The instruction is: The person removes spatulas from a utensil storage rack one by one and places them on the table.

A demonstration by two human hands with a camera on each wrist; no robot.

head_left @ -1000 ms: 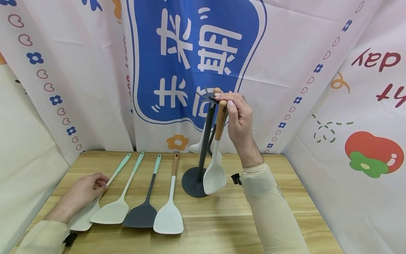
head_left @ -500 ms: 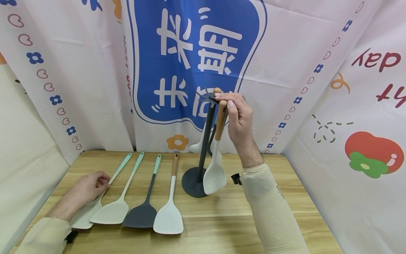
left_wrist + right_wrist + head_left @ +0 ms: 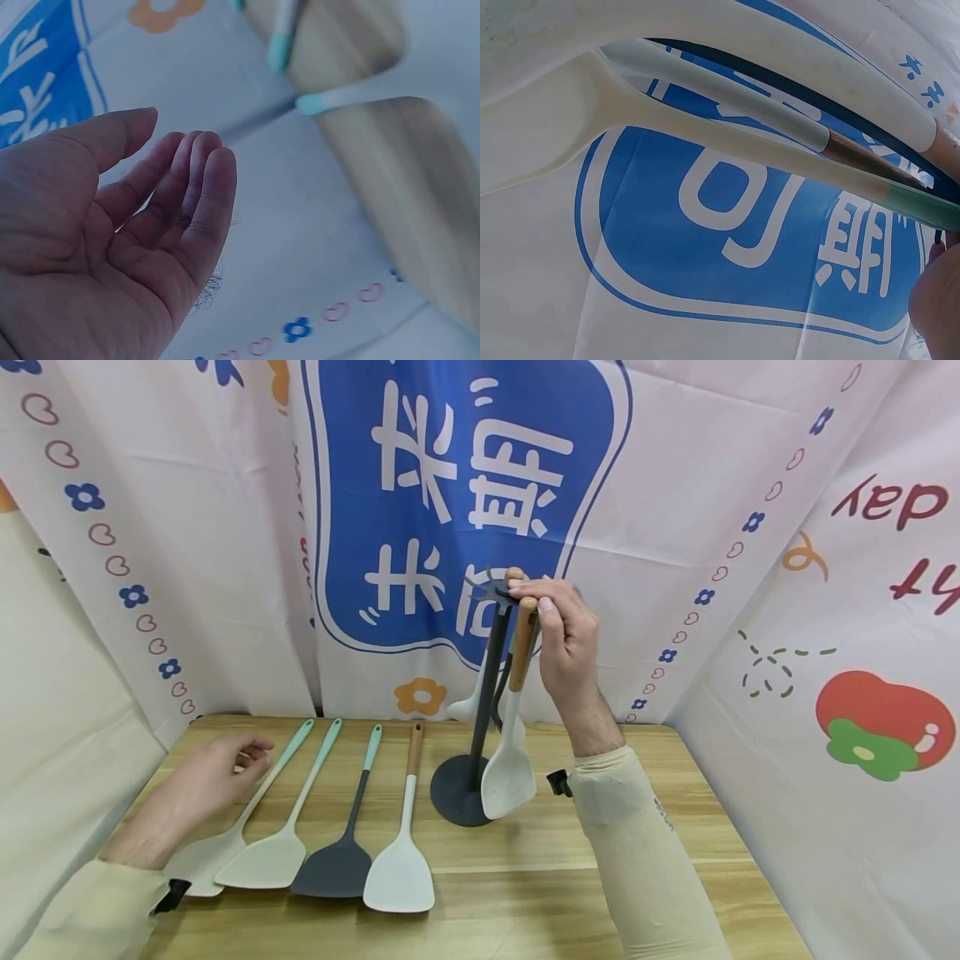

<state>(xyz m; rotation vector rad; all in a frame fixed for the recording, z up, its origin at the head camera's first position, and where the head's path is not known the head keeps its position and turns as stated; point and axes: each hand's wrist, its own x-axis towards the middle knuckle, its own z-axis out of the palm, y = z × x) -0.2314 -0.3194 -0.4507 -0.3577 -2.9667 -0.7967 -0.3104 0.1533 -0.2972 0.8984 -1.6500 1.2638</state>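
At lower left, I read the left hand (image 3: 213, 772) as empty, fingers loosely curved, over the leftmost spatula (image 3: 228, 843). Farther, right of centre, the right hand (image 3: 567, 639) grips the head of the stand (image 3: 487, 693), beside a hanging turner (image 3: 510, 768). Caution: slackening that grip could let uneven load tip it.

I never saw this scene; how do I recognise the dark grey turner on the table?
On the wooden table, find the row of four turners left of the black stand. The dark grey turner is third from left, with the row's only dark blade.
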